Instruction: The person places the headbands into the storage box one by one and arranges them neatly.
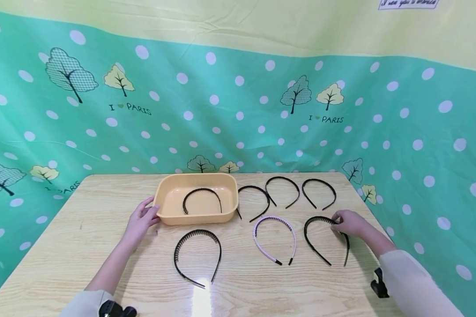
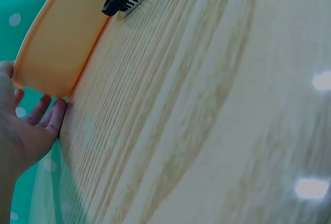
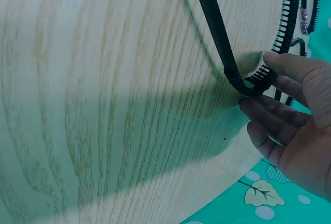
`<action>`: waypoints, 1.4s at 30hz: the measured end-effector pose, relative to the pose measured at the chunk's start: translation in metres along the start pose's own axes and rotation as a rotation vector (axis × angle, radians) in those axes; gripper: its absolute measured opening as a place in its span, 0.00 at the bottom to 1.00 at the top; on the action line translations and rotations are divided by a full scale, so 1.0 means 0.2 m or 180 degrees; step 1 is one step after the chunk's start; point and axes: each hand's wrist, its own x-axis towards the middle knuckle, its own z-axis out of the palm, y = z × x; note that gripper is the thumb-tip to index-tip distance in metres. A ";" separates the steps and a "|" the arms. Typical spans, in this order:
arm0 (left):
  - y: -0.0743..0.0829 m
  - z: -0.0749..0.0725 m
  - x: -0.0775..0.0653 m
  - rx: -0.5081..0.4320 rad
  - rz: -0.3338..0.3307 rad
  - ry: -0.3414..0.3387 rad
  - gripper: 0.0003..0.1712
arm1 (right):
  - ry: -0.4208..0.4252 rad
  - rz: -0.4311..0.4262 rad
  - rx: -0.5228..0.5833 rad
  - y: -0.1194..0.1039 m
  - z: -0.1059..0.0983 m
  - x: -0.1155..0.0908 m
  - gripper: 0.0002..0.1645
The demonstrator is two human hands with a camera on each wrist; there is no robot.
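My right hand point(image 1: 349, 223) pinches a black toothed headband point(image 1: 317, 249) at its upper right side, between thumb and fingers. The right wrist view shows the headband's comb teeth and one smooth end point(image 3: 212, 14) angled above the table. My left hand point(image 1: 141, 222) touches the left end of an orange plastic bin point(image 1: 198, 219), its thumb by the rim and its fingers against the outer wall point(image 2: 59, 43). Inside the bin lies one black headband point(image 1: 201, 189). A lilac headband point(image 1: 275, 218) lies just left of the one I hold.
Another black headband point(image 1: 198, 232) lies in front of the bin. Three more dark headbands point(image 1: 253, 187) point(image 1: 282, 178) point(image 1: 319, 180) lie along the back right. The wood-grain table point(image 1: 103, 211) meets a green dotted curtain point(image 1: 222, 110) behind and at the right.
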 end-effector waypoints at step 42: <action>-0.03 -0.01 0.01 -0.0017 0.0077 0.0015 0.38 | 0.0167 -0.0150 0.0233 0.01 -0.11 -0.05 0.16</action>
